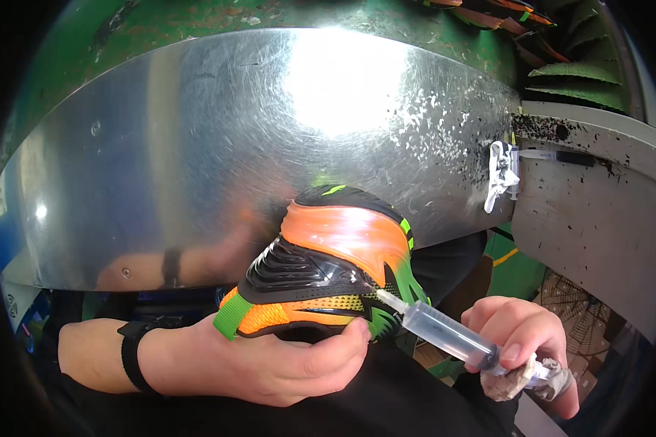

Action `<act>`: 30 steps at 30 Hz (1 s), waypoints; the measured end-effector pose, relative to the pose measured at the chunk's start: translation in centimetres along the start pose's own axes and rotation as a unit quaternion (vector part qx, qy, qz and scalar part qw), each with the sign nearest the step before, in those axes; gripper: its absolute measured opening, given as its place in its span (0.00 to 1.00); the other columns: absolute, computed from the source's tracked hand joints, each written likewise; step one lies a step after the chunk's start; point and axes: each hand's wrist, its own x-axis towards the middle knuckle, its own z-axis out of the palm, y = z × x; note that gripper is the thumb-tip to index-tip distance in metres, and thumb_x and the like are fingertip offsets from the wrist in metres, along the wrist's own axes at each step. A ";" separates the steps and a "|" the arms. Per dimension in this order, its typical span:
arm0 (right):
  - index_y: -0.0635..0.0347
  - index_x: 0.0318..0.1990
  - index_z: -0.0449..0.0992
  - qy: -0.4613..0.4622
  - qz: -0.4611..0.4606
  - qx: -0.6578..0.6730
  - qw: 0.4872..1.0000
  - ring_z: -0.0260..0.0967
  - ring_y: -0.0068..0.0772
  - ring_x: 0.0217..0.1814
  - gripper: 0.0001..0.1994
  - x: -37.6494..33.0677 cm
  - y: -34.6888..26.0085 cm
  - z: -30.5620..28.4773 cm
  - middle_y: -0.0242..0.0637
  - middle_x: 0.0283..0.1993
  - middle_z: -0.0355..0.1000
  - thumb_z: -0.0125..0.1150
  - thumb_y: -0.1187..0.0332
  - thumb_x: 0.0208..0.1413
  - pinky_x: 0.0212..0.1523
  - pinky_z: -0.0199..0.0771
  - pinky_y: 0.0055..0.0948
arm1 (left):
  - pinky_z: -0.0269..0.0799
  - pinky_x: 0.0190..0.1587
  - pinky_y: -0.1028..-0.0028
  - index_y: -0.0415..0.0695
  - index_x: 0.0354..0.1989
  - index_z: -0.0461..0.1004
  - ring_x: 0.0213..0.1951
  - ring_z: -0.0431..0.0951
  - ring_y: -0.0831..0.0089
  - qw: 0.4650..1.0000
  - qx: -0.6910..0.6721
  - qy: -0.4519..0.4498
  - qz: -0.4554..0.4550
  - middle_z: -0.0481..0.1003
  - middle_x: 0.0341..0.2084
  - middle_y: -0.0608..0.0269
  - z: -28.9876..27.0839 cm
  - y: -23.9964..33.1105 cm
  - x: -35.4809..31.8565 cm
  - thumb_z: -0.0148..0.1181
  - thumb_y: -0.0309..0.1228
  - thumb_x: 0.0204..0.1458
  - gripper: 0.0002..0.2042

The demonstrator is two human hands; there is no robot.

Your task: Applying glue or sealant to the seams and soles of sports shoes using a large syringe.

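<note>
Over lap point(408, 390) | left hand point(284, 364) holds shoe point(324, 255) | right hand point(525, 331) curled round syringe point(444, 333)

No legible lettering — or numbers.

You wear a flat, matte black band point(133, 358) like a strap around your left wrist, at the lower left of the frame. Your left forearm point(95, 357) is bare, as are your left hand point(270, 366) and right hand point(521, 335). Plain black clothing point(401, 400) covers your lap at the lower centre, its details too dark to read.
</note>
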 end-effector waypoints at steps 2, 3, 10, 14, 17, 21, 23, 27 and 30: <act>0.62 0.52 0.69 -0.001 -0.002 -0.023 1.000 0.65 0.34 0.33 0.39 -0.4 0.6 -0.3 0.48 0.42 0.71 0.63 0.36 0.46 0.26 0.59 0.29 | 0.66 0.56 0.75 0.49 0.42 0.78 0.51 0.68 0.74 1.000 -0.013 0.005 -0.021 0.71 0.42 0.73 0.1 0.2 -0.1 0.59 0.27 0.45 0.14; 0.62 0.52 0.69 0.001 -0.001 -0.024 1.000 0.65 0.34 0.33 0.39 -0.3 0.5 -0.3 0.48 0.42 0.71 0.63 0.36 0.46 0.26 0.59 0.29 | 0.66 0.56 0.76 0.49 0.42 0.78 0.51 0.68 0.74 1.000 -0.011 0.000 -0.008 0.71 0.42 0.73 0.2 0.2 -0.2 0.59 0.27 0.45 0.14; 0.64 0.53 0.69 0.005 -0.005 -0.033 0.999 0.64 0.33 0.33 0.40 -0.8 0.9 -0.6 0.48 0.42 0.71 0.63 0.35 0.44 0.27 0.59 0.30 | 0.65 0.56 0.78 0.49 0.42 0.78 0.50 0.68 0.75 1.000 -0.018 -0.009 0.000 0.70 0.41 0.74 0.2 0.0 -0.1 0.59 0.27 0.46 0.13; 0.63 0.53 0.69 -0.027 0.021 -0.026 0.999 0.65 0.34 0.33 0.40 -0.5 -0.1 -1.0 0.48 0.42 0.71 0.65 0.36 0.43 0.29 0.61 0.30 | 0.66 0.56 0.77 0.49 0.43 0.78 0.50 0.69 0.74 1.000 -0.010 -0.012 0.011 0.70 0.42 0.73 0.1 0.2 -0.1 0.60 0.26 0.45 0.14; 0.59 0.51 0.69 -0.016 -0.039 -0.075 0.996 0.69 0.38 0.34 0.38 -0.4 -0.5 0.0 0.45 0.41 0.71 0.70 0.39 0.40 0.31 0.65 0.30 | 0.66 0.56 0.77 0.49 0.43 0.78 0.50 0.69 0.74 0.999 -0.027 0.005 -0.016 0.70 0.43 0.73 0.0 0.2 0.1 0.60 0.26 0.44 0.14; 0.41 0.49 0.65 0.212 -0.148 -0.297 0.919 0.72 0.46 0.29 0.16 2.9 3.5 5.3 0.38 0.30 0.65 0.58 0.52 0.57 0.29 0.77 0.44 | 0.66 0.57 0.75 0.45 0.41 0.77 0.51 0.69 0.72 1.000 -0.012 0.002 -0.001 0.72 0.43 0.69 0.3 0.5 -0.3 0.61 0.23 0.39 0.17; 0.45 0.51 0.63 0.073 -0.206 -0.254 0.942 0.75 0.55 0.36 0.27 3.6 4.7 3.0 0.44 0.38 0.69 0.67 0.49 0.48 0.40 0.75 0.50 | 0.65 0.58 0.73 0.42 0.41 0.76 0.53 0.70 0.70 1.000 0.009 -0.008 0.022 0.72 0.43 0.66 0.1 0.6 -0.3 0.61 0.21 0.34 0.19; 0.47 0.58 0.59 0.000 -0.210 -0.266 0.941 0.71 0.64 0.50 0.43 4.5 5.4 1.2 0.52 0.48 0.68 0.75 0.43 0.35 0.49 0.67 0.57 | 0.65 0.58 0.72 0.42 0.41 0.76 0.52 0.70 0.69 0.999 0.016 -0.015 0.027 0.72 0.43 0.66 0.3 0.6 -0.3 0.60 0.22 0.35 0.18; 0.47 0.63 0.55 -0.094 -0.122 -0.298 0.942 0.67 0.66 0.54 0.47 5.2 4.5 0.8 0.50 0.45 0.68 0.75 0.44 0.36 0.49 0.65 0.60 | 0.65 0.58 0.72 0.42 0.41 0.76 0.52 0.71 0.69 0.999 0.022 -0.018 0.028 0.72 0.43 0.65 0.3 0.6 -0.5 0.60 0.23 0.37 0.18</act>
